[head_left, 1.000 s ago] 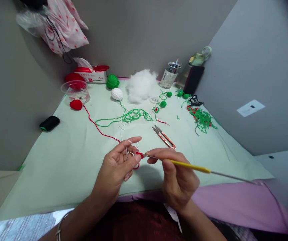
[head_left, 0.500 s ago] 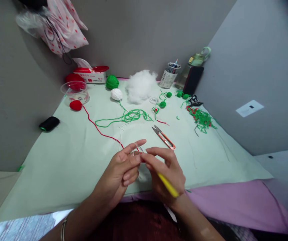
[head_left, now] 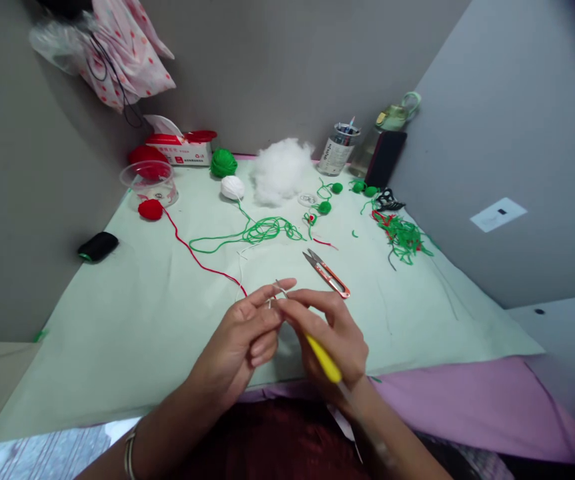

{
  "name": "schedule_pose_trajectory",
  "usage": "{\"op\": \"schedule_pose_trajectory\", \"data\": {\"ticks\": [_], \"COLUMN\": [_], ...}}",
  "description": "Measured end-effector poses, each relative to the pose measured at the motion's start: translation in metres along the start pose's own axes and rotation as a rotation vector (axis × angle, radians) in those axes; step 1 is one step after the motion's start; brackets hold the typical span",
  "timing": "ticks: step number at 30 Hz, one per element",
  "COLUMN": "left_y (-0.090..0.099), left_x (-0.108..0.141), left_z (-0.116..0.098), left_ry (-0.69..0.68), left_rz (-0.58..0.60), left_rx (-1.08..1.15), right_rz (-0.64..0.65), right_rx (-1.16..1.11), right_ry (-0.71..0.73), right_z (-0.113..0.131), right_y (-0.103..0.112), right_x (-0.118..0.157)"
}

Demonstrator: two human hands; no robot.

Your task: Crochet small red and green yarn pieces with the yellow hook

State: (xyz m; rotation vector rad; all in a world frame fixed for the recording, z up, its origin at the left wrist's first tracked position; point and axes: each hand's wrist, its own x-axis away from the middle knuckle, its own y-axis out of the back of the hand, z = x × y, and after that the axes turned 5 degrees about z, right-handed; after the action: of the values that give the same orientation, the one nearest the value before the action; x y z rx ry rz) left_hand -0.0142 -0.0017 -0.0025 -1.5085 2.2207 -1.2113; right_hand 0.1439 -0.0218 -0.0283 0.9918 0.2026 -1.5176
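Observation:
My right hand (head_left: 335, 333) is closed round a crochet hook (head_left: 325, 359) with a yellow handle; its thin metal tip meets the yarn by my left fingertips. White yarn (head_left: 241, 273) runs over the raised index finger of my left hand (head_left: 242, 337), whose thumb and fingers pinch a small piece of work, mostly hidden. Red yarn (head_left: 202, 267) leads from a small red ball (head_left: 150, 209) at the left to my left hand. Orange-handled thread snips (head_left: 328, 273) lie just beyond my right hand.
Green yarn (head_left: 265, 230) lies loosely coiled mid-table. Behind it are a white yarn ball (head_left: 232, 188), a green ball (head_left: 224, 163) and fluffy stuffing (head_left: 282, 172). A clear tub (head_left: 150, 187) stands left, green and red scraps (head_left: 402, 237) right, a pen jar (head_left: 338, 150) behind.
The hook's tip has risen and now shows by my left index finger, with its yellow handle shifted slightly up and left. My right hand has turned a little; the table items look unchanged.

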Motion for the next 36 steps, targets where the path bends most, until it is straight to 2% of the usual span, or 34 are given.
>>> {"op": "schedule_pose_trajectory", "data": {"ticks": [1, 3, 5, 9, 14, 16, 18, 22, 25, 27, 31, 36], "left_y": [0.001, 0.001, 0.000, -0.004, -0.006, -0.005, -0.004, -0.004, -0.003, -0.001, 0.002, 0.000], "left_x": [-0.001, -0.001, 0.000, 0.002, 0.002, 0.002, 0.002, 0.002, 0.000, -0.001, -0.001, 0.001], "left_z": [-0.001, -0.005, -0.006, -0.005, -0.005, -0.005, -0.003, 0.002, 0.004, 0.004, 0.002, -0.001], "left_ry": [0.019, -0.001, -0.041, -0.049, -0.064, -0.071, -0.107, -0.202, -0.157, -0.122, -0.150, -0.164], "left_rz": [0.008, -0.013, -0.037, -0.033, -0.053, -0.055, -0.071, -0.147, -0.147, -0.123, -0.113, -0.104], "left_rx": [0.034, 0.073, 0.066, -0.024, -0.079, -0.101, -0.135, -0.181, -0.120, -0.080, -0.115, -0.173], "right_rz": [-0.038, -0.122, -0.135, -0.040, -0.063, -0.061, -0.054, 0.029, 0.067, 0.059, 0.003, -0.015], "right_rx": [-0.054, -0.248, -0.435, -0.479, -0.658, -0.636, -0.481, -0.003, 0.236, 0.235, -0.027, -0.158], "right_ry": [-0.031, -0.196, -0.315, -0.358, -0.461, -0.439, -0.351, 0.035, 0.239, 0.228, 0.042, -0.028], "right_z": [-0.001, -0.001, 0.000, 0.000, -0.004, -0.003, 0.000, 0.005, 0.004, 0.003, 0.003, 0.007], "right_y": [0.002, 0.006, 0.007, 0.005, 0.005, 0.007, 0.008, 0.006, 0.002, 0.001, 0.002, 0.007], "right_x": [-0.001, -0.006, -0.012, -0.016, -0.013, -0.012, -0.010, -0.006, -0.003, -0.003, -0.006, -0.012]}}
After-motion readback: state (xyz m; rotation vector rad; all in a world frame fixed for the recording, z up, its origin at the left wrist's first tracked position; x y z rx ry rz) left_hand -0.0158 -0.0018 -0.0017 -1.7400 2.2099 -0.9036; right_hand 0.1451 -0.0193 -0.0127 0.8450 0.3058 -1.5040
